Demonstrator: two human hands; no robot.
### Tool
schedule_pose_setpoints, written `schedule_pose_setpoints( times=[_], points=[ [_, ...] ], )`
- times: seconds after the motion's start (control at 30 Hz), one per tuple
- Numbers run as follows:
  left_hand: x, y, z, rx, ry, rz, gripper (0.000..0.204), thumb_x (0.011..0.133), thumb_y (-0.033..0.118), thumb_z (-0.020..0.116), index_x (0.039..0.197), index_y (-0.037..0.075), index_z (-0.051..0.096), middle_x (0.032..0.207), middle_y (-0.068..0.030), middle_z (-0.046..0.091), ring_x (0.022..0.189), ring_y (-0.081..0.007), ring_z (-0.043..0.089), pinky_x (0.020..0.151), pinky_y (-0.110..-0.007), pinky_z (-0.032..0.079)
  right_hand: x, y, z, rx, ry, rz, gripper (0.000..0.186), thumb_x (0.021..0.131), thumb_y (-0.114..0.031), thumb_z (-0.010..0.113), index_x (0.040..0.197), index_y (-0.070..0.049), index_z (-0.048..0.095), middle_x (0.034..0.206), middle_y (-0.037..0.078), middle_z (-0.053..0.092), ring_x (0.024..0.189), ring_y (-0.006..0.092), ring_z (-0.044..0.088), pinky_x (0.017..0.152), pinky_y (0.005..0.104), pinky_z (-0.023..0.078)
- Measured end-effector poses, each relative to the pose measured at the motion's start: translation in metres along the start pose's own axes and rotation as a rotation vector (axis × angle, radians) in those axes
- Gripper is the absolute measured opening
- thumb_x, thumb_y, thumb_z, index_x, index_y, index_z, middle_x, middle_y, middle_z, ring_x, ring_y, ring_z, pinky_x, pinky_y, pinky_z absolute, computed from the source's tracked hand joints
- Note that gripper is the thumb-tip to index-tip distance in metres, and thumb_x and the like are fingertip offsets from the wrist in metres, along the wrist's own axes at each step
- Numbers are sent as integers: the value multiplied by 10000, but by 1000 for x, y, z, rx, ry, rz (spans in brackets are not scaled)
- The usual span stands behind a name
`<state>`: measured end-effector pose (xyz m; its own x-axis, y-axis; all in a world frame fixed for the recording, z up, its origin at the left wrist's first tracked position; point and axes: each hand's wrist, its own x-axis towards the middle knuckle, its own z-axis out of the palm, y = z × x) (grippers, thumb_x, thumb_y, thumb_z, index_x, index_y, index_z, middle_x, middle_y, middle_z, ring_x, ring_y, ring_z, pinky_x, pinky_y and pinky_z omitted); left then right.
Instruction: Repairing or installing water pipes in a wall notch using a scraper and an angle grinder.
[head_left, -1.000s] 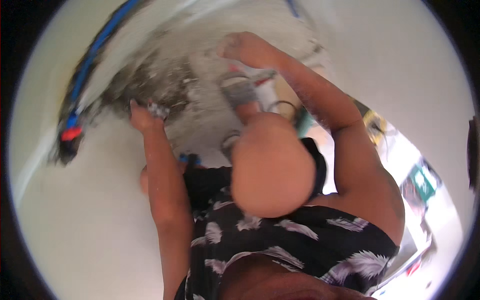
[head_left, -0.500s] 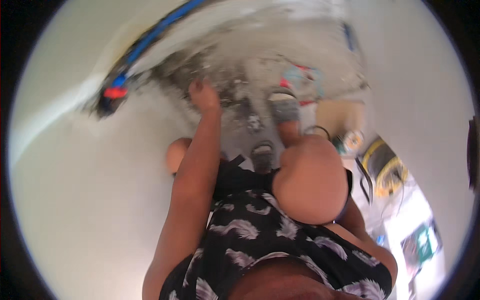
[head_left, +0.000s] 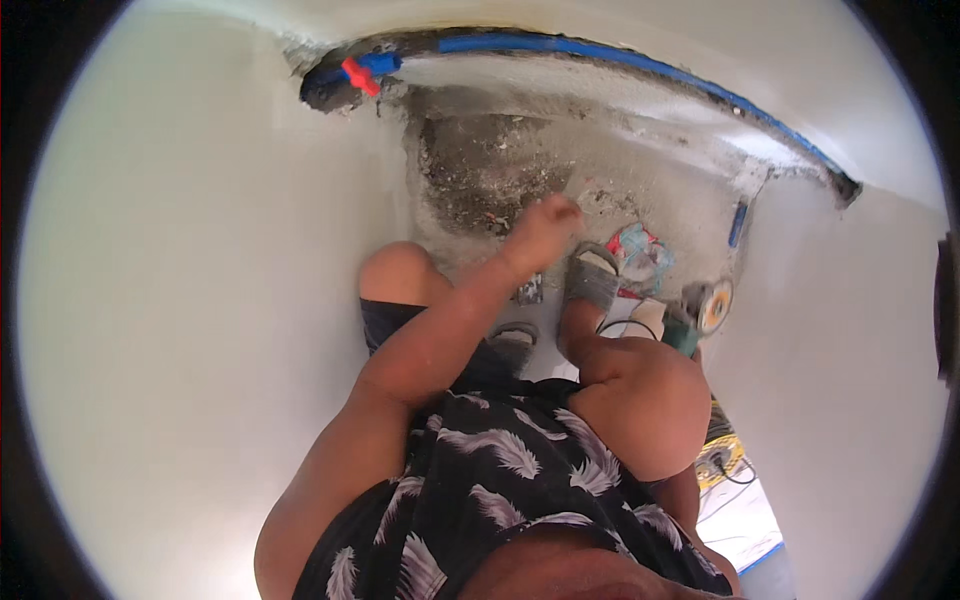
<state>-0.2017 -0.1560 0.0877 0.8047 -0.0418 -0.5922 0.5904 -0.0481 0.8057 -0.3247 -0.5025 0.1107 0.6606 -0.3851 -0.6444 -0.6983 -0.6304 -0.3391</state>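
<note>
My left hand (head_left: 545, 230) hangs over the rough floor, its fingers curled and slightly blurred. Whatever they may hold is too small to make out; a pale patch shows just past the fingertips. Under and left of it lies a dark, broken-up hollow (head_left: 475, 165) with loose debris. My right arm runs down behind my right thigh, and its hand is hidden by the knee. An angle grinder (head_left: 680, 332) with a green body shows just past that knee, its round disc (head_left: 715, 306) facing up; whether my right hand grips it is hidden.
A blue pipe (head_left: 600, 50) runs in a chased wall groove, with a red-handled valve (head_left: 361, 77) at its left end. A crumpled plastic bag (head_left: 640, 255) lies beyond my right sandal (head_left: 593, 275). Plain walls close in on both sides. A yellow cable reel (head_left: 718, 462) is at right.
The view has turned, bringing the whole pipe into sight. My left hand has come away from the dark hollow toward the right, near my right foot. The grinder shows farther forward past my knee.
</note>
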Motion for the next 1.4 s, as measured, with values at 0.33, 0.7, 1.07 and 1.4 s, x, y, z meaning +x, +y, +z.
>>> schedule_pose_setpoints(
  times=[0.33,0.7,1.07,1.4],
  points=[
    [-48,52,58,-529,9,396,645,923,367,781,1367,-5,497,1268,-133,615,1138,-184,609,957,-369,511,-13,-251,-28,-177,-146,-1045,731,776,-288,799,1359,15,479,1254,242,604,1181,345,615,1003,433,479],
    [-70,51,-32,-728,69,132,562,929,283,725,1381,26,512,1194,-91,632,1051,-188,635,855,-380,552,5,-324,75,613,-1248,-221,528,962,-373,663,1327,-5,563,1225,143,653,1101,279,647,971,428,525],
    [-154,-12,-26,-752,167,-93,693,880,86,656,1510,92,368,1202,-83,584,898,-163,603,697,-289,488,-32,-342,144,722,-699,-338,478,823,-274,764,1145,34,591,895,136,664,665,271,680,603,438,582],
    [-155,-49,-39,-1080,51,6,377,1039,98,582,1409,112,510,1014,8,622,682,-78,532,512,-207,370,-28,-350,150,805,-808,-256,494,867,-359,700,1167,14,578,895,151,661,730,276,679,644,445,593]
  ],
)
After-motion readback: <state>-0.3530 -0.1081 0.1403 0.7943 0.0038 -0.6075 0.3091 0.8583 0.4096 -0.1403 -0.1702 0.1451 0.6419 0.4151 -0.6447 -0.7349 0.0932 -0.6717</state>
